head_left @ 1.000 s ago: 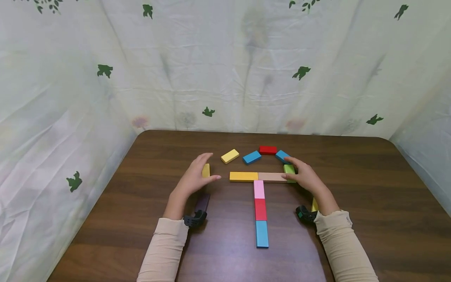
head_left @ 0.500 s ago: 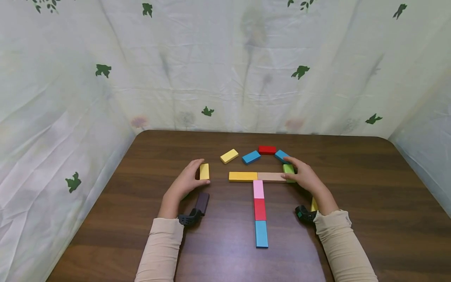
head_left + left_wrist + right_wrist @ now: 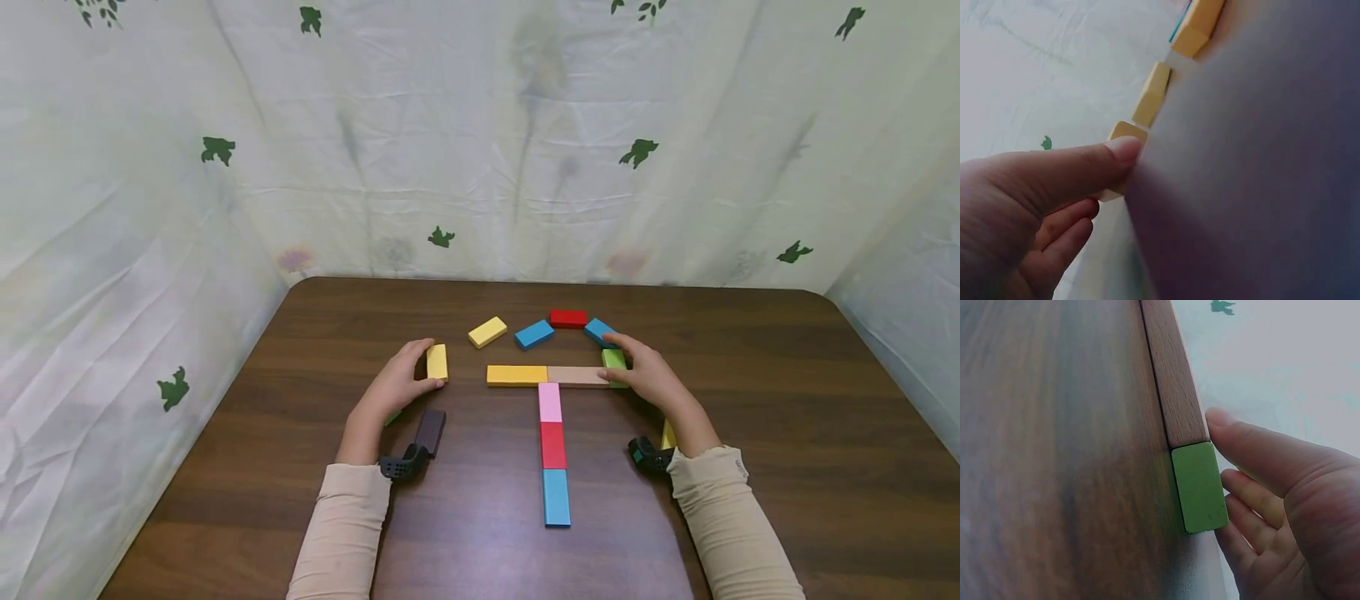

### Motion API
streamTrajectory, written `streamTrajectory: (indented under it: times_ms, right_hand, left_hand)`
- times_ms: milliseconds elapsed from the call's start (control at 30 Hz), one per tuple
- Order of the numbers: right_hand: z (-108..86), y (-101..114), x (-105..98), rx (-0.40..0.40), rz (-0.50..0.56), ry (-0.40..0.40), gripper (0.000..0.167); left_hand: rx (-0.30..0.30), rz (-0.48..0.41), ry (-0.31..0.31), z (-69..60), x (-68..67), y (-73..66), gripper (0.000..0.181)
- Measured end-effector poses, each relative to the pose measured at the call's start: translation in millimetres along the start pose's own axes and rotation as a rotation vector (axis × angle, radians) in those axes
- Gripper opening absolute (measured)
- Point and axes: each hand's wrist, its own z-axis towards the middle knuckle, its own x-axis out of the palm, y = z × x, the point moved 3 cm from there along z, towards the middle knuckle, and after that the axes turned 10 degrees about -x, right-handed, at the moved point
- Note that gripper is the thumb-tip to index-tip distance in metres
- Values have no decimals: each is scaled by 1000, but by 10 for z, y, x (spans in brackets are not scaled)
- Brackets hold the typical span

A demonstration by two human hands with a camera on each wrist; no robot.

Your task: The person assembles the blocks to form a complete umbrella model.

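In the head view my left hand (image 3: 393,390) pinches a yellow block (image 3: 437,363) between thumb and fingers. The left wrist view shows the thumb pressed on this yellow block (image 3: 1124,130). Just below it lies a dark purple block (image 3: 430,432). My right hand (image 3: 656,379) curls round a green block (image 3: 615,359) at the right end of a tan block (image 3: 577,377). The right wrist view has the thumb by the joint between the green block (image 3: 1200,487) and the tan block (image 3: 1175,381), other fingers behind the green one.
An orange-yellow block (image 3: 517,376) adjoins the tan one; pink (image 3: 550,402), red (image 3: 553,445) and blue (image 3: 557,497) blocks run down from their joint. Behind lie a pale yellow block (image 3: 487,332), blue block (image 3: 534,334), red block (image 3: 568,319) and another blue block (image 3: 598,331).
My left hand has shifted left and closed on the yellow block, which has turned slightly and moved a little away from me. My right hand has stayed in place.
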Motion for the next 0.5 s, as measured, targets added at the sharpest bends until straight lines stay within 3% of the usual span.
streamTrajectory:
  times_ms: [133,267,500]
  right_hand:
    - [3,0,-5,1,-5,0,66]
    - [2,0,-6,2,-4,0,66]
    - [-6,5,-7,4,-1,1,67]
  left_hand:
    - [22,13,-19,-4,-21,-95,69]
    - [84,26,-53,-10,-22,-201,68]
    - [148,18,-101,-5,49,-331,67]
